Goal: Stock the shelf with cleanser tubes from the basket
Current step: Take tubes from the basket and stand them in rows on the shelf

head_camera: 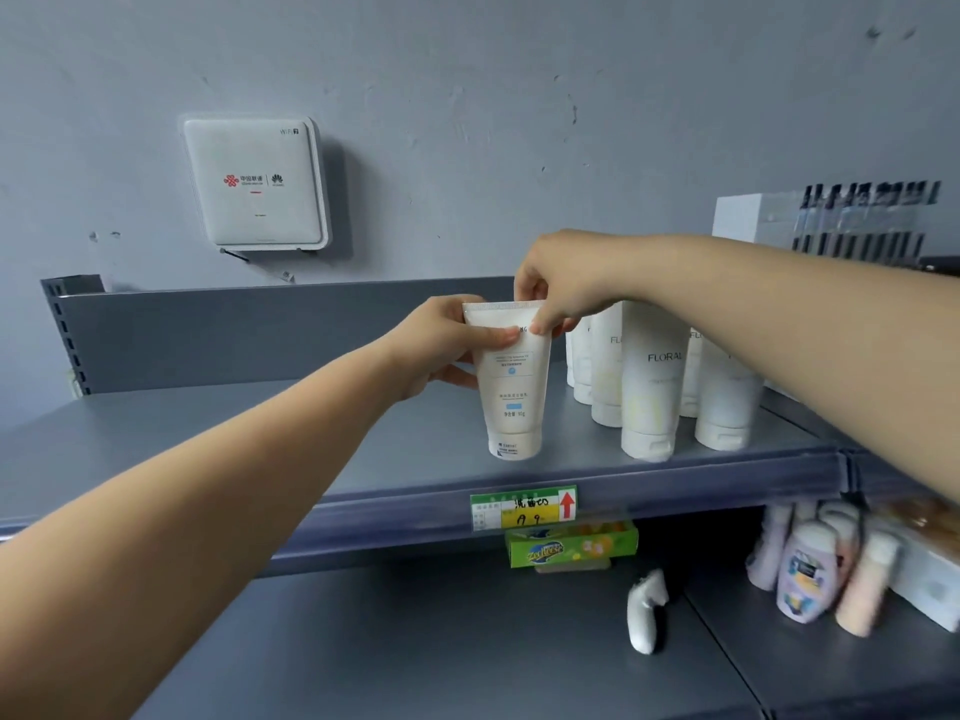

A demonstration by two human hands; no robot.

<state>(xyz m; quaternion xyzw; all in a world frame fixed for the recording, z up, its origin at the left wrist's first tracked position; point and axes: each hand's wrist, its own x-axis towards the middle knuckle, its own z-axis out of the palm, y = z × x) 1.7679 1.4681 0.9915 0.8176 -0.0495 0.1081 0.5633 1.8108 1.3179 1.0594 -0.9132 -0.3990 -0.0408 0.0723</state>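
Left hand (441, 345) gripping cleanser tube (511, 379) at side, right hand (558, 288) pinching its crimped top. Standing cap-down near shelf (260, 433) front lip (bare room leftward). About six tubes (652, 381) just right.

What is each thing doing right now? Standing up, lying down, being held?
Cleanser tube: upright on its cap, on the top shelf, held by both hands.
Left hand: grips the tube's side.
Right hand: pinches the tube's top edge.
Floral tubes: standing on caps, grouped.
White bottle: lying down on the lower shelf.
Green box: closed.
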